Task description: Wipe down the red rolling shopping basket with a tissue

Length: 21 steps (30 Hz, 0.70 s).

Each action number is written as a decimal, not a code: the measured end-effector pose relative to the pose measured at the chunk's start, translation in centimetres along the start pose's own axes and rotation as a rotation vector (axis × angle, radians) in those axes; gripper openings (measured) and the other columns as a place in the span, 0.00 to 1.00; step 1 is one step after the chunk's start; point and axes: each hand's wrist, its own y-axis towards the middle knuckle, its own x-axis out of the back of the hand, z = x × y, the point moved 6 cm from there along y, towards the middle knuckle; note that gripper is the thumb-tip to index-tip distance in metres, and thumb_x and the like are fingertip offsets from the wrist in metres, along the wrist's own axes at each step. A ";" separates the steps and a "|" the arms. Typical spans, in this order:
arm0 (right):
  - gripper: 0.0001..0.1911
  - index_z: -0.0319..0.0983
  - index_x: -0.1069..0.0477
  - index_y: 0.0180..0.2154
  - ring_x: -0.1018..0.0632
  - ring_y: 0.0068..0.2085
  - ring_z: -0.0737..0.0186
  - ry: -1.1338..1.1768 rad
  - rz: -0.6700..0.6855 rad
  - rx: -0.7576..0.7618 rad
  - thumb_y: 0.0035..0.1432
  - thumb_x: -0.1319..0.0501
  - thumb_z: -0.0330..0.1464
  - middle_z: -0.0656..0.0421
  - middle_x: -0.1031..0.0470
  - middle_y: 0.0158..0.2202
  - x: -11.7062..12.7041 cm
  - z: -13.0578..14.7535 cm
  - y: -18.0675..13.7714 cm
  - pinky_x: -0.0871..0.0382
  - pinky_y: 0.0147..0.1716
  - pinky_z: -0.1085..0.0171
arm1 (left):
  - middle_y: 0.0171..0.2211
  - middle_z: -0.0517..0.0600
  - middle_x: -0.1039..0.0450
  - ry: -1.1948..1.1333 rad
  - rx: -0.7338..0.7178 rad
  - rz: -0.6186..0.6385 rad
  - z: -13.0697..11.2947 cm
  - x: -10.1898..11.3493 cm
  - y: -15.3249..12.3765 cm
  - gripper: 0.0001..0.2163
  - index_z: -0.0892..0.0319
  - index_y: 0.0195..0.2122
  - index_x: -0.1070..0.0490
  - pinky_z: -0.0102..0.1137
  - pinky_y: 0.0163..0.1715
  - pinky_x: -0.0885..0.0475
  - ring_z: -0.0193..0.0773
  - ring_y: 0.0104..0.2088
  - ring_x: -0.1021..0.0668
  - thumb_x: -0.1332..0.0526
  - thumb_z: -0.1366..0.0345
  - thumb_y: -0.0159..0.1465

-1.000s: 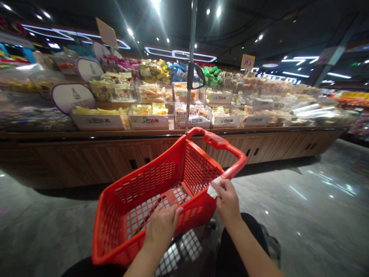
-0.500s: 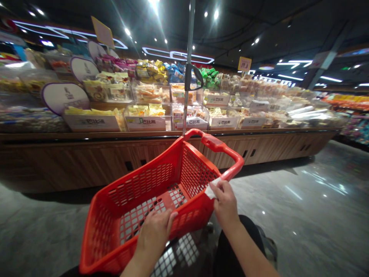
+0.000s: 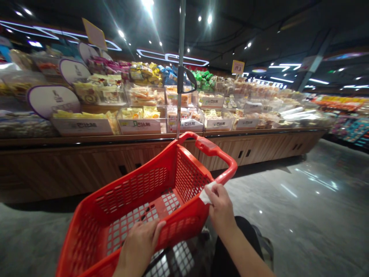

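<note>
An empty red plastic shopping basket (image 3: pixel 95 207) fills the lower middle of the view, tilted, with its red handle (image 3: pixel 215 152) at the far end. My left hand (image 3: pixel 138 246) grips the basket's near rim, fingers curled over the edge. My right hand (image 3: pixel 220 206) is closed in a pinch on a small white paper (image 3: pixel 205 194) held against the basket's right corner, just below the handle. A thin metal pole (image 3: pixel 180 73) with a black grip rises behind the basket.
A long wooden display counter (image 3: pixel 115 157) runs across ahead, stacked with clear bins of packaged snacks (image 3: pixel 144 98) and price signs (image 3: pixel 238 67). Shiny grey floor (image 3: pixel 302 200) stretches to the right. My dark trouser leg (image 3: pixel 230 250) shows below.
The view has swung to the right, so the basket, my hands and the shelves have slid left and lower in frame. Both hands keep the same hold.
</note>
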 end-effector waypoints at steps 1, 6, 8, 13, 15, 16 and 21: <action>0.31 0.36 0.27 0.48 0.33 0.37 0.58 0.005 0.026 0.029 0.44 0.51 0.14 0.54 0.36 0.35 -0.3 0.5 -0.1 0.31 0.37 0.60 | 0.26 0.44 0.23 0.010 -0.010 -0.004 0.2 0.0 -0.1 0.20 0.55 0.31 0.27 0.34 0.37 0.34 0.33 0.25 0.24 0.56 0.57 0.69; 0.30 0.38 0.26 0.46 0.32 0.38 0.58 -0.022 0.065 0.031 0.43 0.50 0.14 0.55 0.36 0.35 0.4 0.1 1.0 0.31 0.38 0.61 | 0.28 0.44 0.21 0.067 -0.066 -0.071 1.2 0.8 -0.4 0.22 0.55 0.32 0.27 0.34 0.34 0.33 0.34 0.24 0.24 0.58 0.53 0.69; 0.27 0.37 0.25 0.44 0.32 0.37 0.58 -0.079 0.013 -0.026 0.45 0.50 0.15 0.54 0.36 0.34 1.3 -0.9 1.8 0.31 0.38 0.60 | 0.28 0.44 0.21 0.066 -0.080 -0.077 1.4 1.0 -0.3 0.22 0.55 0.32 0.27 0.34 0.33 0.33 0.35 0.24 0.24 0.57 0.53 0.68; 0.27 0.35 0.26 0.46 0.33 0.37 0.58 -0.090 0.059 0.015 0.47 0.50 0.15 0.54 0.36 0.34 0.5 0.2 1.2 0.31 0.37 0.61 | 0.28 0.44 0.21 0.043 -0.087 -0.073 1.6 1.1 -0.2 0.20 0.55 0.32 0.27 0.33 0.33 0.33 0.34 0.24 0.23 0.56 0.56 0.69; 0.29 0.35 0.28 0.48 0.32 0.38 0.58 -0.040 0.109 0.080 0.46 0.50 0.14 0.53 0.35 0.35 -0.2 1.1 0.7 0.31 0.38 0.61 | 0.28 0.43 0.21 0.033 -0.098 -0.077 1.6 1.3 -0.2 0.19 0.54 0.32 0.27 0.33 0.33 0.33 0.34 0.24 0.23 0.55 0.57 0.69; 0.29 0.36 0.28 0.48 0.32 0.38 0.58 -0.027 0.120 0.094 0.47 0.50 0.14 0.53 0.35 0.36 -0.3 1.2 0.6 0.31 0.38 0.61 | 0.28 0.43 0.21 0.027 -0.103 -0.081 1.7 1.4 -0.2 0.19 0.54 0.31 0.27 0.32 0.33 0.33 0.34 0.25 0.22 0.55 0.58 0.69; 0.26 0.33 0.25 0.45 0.33 0.38 0.57 -0.085 0.000 0.002 0.47 0.51 0.15 0.53 0.36 0.34 1.8 -1.6 2.1 0.31 0.39 0.59 | 0.28 0.42 0.21 0.014 -0.098 -0.101 2.2 1.6 -0.3 0.19 0.53 0.27 0.28 0.32 0.32 0.32 0.35 0.25 0.22 0.55 0.57 0.69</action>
